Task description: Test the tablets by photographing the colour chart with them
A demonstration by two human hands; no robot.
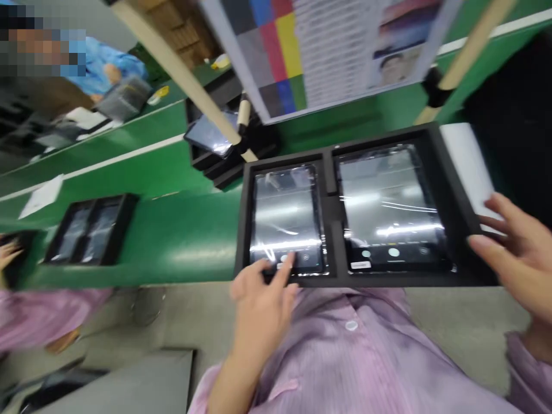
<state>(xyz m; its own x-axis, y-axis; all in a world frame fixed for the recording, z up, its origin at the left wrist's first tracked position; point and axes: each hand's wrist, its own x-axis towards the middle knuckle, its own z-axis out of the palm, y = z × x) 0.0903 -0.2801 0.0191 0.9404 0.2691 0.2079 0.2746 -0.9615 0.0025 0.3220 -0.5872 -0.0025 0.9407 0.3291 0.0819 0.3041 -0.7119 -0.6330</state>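
Observation:
Two tablets lie face up side by side in a black tray (334, 215) at the front edge of the green bench. My left hand (263, 305) reaches over the bottom of the left tablet (284, 213), its index finger extended onto the lower screen near the round on-screen buttons. The larger right tablet (388, 201) shows similar round buttons and a small white label at its lower left. My right hand (517, 253) is at the tray's right edge, fingers apart, with nothing seen in it. Whether it touches the tray I cannot tell.
A printed color chart (319, 52) stands behind the tray between beige poles (181, 72). Stacked black trays (224, 164) with a tablet sit behind left. Another black tray (90, 230) lies farther left, beside a co-worker's hand (8, 253). Another person in blue is across the bench.

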